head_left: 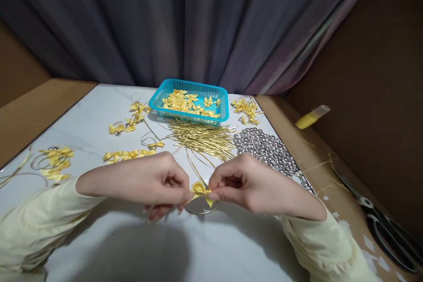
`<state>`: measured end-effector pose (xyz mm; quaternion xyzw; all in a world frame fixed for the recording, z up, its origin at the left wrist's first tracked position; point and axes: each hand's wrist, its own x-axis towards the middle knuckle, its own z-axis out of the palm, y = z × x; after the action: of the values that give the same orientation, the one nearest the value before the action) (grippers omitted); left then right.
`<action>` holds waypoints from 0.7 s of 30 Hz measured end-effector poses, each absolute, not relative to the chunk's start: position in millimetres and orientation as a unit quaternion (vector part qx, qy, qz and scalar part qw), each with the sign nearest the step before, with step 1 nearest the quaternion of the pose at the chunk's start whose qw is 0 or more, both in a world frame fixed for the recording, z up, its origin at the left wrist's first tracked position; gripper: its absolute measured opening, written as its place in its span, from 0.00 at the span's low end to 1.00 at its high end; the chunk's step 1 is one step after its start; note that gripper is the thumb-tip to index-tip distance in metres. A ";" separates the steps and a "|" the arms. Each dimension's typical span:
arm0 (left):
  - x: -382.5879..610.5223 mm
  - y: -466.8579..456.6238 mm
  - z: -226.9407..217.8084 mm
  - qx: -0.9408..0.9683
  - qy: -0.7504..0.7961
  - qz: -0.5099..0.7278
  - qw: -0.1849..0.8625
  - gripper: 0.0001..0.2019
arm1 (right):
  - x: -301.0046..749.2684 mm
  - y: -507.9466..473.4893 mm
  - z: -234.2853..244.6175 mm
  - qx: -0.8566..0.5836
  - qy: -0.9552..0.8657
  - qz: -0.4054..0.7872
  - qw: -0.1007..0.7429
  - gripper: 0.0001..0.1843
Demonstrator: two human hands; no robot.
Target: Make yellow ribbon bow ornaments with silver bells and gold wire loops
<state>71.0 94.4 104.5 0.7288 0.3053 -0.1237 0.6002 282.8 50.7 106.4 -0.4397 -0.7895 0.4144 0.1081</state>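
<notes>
My left hand (155, 183) and my right hand (244, 183) meet low over the white table (205, 246), both pinching a small yellow ribbon bow (200, 190) between fingertips. A thin gold wire loop (201, 210) hangs beneath the bow and rests on the table. Both hands are closed around the bow. Pale yellow sleeves cover both forearms.
A blue basket (191, 101) of yellow bows stands at the back. In front of it lie a bundle of gold wires (201, 139) and a pile of silver rings (267, 147). Finished bow loops (54, 163) lie left, scissors (386, 229) and a yellow tube (310, 117) right.
</notes>
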 end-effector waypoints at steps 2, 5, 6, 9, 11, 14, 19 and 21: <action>68.2 88.6 107.3 0.775 0.305 -0.106 0.544 0.13 | 282.8 51.9 104.9 -0.445 -0.784 0.422 0.101 0.07; 66.9 80.9 113.3 0.830 0.318 -0.054 0.455 0.15 | 282.8 53.0 103.6 -0.443 -0.778 0.436 0.096 0.07; 67.0 80.2 115.1 0.841 0.324 -0.012 0.433 0.15 | 283.0 53.2 103.7 -0.440 -0.776 0.442 0.097 0.07; 66.6 84.6 118.6 0.847 0.336 0.090 0.403 0.10 | 284.5 53.7 105.2 -0.430 -0.762 0.473 0.106 0.08; 65.7 89.3 119.3 0.856 0.313 0.068 0.405 0.10 | 286.2 54.4 106.7 -0.428 -0.743 0.502 0.116 0.08; 64.9 90.8 118.1 0.871 0.266 -0.015 0.413 0.14 | 288.6 56.1 108.5 -0.428 -0.719 0.533 0.130 0.08; 67.7 81.7 111.1 0.901 0.246 0.030 0.355 0.08 | 289.8 56.3 110.7 -0.434 -0.708 0.539 0.138 0.08; 69.2 79.7 108.8 0.919 0.214 0.048 0.327 0.08 | 290.4 55.0 112.0 -0.428 -0.710 0.540 0.143 0.09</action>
<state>69.2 79.7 108.8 0.9190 0.2142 0.0482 0.3274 290.4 55.0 112.0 -0.4276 -0.7103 0.5405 0.1430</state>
